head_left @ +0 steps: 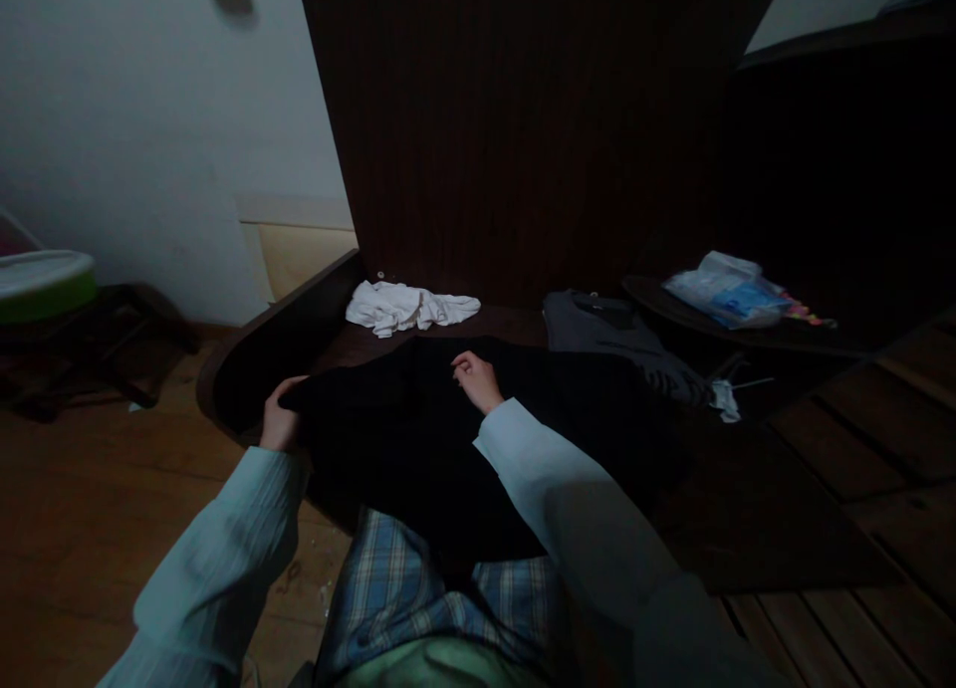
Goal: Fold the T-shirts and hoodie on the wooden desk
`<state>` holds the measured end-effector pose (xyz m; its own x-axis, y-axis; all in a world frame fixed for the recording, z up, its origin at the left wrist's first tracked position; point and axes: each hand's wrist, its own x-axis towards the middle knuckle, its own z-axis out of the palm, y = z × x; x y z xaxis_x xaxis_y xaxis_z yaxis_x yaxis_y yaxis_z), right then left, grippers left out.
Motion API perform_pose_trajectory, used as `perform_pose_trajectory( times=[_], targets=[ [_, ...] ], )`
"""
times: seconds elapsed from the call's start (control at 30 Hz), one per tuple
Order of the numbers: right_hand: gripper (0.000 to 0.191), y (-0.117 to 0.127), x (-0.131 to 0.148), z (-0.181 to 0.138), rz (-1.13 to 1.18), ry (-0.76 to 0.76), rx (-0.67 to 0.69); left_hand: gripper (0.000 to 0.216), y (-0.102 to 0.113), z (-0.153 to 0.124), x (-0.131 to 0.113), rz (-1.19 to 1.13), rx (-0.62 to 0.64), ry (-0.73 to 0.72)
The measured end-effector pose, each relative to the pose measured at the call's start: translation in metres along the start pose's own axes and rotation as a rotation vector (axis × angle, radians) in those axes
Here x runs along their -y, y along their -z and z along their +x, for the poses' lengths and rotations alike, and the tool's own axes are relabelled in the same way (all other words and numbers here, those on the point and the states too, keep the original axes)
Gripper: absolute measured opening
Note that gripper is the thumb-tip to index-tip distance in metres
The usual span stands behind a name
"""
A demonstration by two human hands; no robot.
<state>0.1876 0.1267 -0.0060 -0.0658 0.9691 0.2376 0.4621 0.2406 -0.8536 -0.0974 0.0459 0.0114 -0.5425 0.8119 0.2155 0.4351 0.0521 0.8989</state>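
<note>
A black garment (418, 449) lies spread over the dark wooden platform (254, 354) in front of me, hanging down toward my plaid-clad lap. My left hand (280, 419) is closed on the garment's left edge, fingers wrapped round the cloth. Resting on top of the black cloth near its far edge, my right hand (476, 377) has its fingers curled and pressed down. Both arms wear pale long sleeves.
A crumpled white cloth (407, 306) lies at the platform's back left. A grey folded garment (608, 340) sits at the back right, beside a plastic bag (728, 290) on a dark ledge. A green-rimmed basin (45, 285) stands far left on a low stool. Wooden floor lies left.
</note>
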Motion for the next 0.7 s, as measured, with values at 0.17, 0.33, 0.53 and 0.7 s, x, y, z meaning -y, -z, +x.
perform_pose_trajectory(
  times=[0.17,0.33,0.53,0.7],
  targets=[
    [0.015,0.001,0.005,-0.005,-0.146,0.077,0.038,0.056,0.000,-0.002,-0.013,0.350,0.236,-0.272],
    [0.009,-0.001,0.005,-0.007,-0.224,0.204,0.073,0.063,0.003,-0.017,-0.035,0.527,0.603,-0.670],
    [0.009,-0.001,0.005,-0.006,-0.232,0.204,0.080,0.030,-0.007,-0.016,-0.038,0.519,0.475,-0.456],
    [0.013,0.001,0.013,-0.010,-0.043,0.189,0.161,0.038,-0.017,-0.028,-0.047,0.267,0.132,-0.320]
  ],
)
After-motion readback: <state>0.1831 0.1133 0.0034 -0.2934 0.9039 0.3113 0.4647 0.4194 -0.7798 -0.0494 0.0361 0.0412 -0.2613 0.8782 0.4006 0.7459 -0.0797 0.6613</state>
